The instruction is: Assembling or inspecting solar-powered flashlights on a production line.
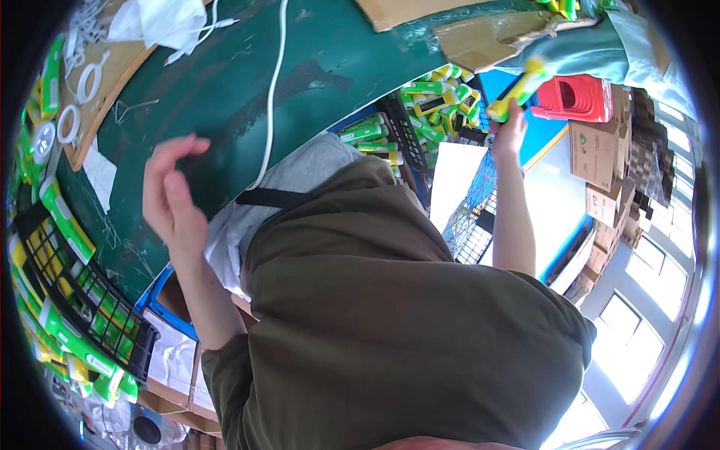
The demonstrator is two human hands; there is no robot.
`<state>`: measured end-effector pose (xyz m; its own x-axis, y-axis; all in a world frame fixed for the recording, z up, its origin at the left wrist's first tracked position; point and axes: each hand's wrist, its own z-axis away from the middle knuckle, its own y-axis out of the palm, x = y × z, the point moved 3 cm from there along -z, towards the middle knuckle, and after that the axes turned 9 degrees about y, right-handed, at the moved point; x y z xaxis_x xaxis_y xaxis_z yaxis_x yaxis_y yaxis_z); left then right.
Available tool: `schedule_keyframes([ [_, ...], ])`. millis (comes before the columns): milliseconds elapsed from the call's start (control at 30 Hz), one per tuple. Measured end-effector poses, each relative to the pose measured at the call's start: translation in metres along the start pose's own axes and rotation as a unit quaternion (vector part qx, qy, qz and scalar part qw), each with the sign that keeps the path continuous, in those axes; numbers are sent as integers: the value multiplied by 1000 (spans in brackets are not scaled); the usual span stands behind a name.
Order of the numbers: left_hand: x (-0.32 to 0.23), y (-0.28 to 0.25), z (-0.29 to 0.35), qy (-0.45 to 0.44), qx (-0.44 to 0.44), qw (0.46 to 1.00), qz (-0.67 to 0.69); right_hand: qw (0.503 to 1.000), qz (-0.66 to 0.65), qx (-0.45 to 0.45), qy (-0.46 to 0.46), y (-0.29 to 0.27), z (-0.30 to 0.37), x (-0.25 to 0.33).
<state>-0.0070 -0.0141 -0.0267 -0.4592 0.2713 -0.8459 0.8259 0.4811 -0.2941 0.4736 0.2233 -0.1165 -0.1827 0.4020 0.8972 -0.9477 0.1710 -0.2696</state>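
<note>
On the right, my right hand (510, 135) is closed around a yellow-and-green flashlight (519, 91) with a dark strip along its body. It is raised past the table's edge, beside a crate of similar flashlights (439, 101). My left hand (176, 191) hovers over the green table (202, 97) with loosely curved fingers and nothing in it. A black mesh basket (82, 292) of more green and yellow flashlights (67, 330) is nearest to it on the left.
A white cable (274, 82) crosses the table down to my lap. Wooden board (101, 82) with white rings lies at the far left. Flattened cardboard (487, 37) is on the table's far side. Red stacked stools (574, 97) and cardboard boxes (596, 154) stand at right.
</note>
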Motion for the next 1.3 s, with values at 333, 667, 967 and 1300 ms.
schedule_keyframes([
  [333, 18, -32, 38, -100, -137, 985, 10, 916, 40, 43, 397, 0, -77, -176],
  [667, 15, -29, 35, -112, -161, 980, -43, 921, 2, -41, 388, 41, -140, -204],
  [967, 14, -31, 30, -139, -167, 965, -147, 949, 229, 175, 131, 122, -73, -229],
  [1300, -3, -17, 21, -192, -183, 963, 55, 733, 184, 433, -491, 153, 124, 16],
])
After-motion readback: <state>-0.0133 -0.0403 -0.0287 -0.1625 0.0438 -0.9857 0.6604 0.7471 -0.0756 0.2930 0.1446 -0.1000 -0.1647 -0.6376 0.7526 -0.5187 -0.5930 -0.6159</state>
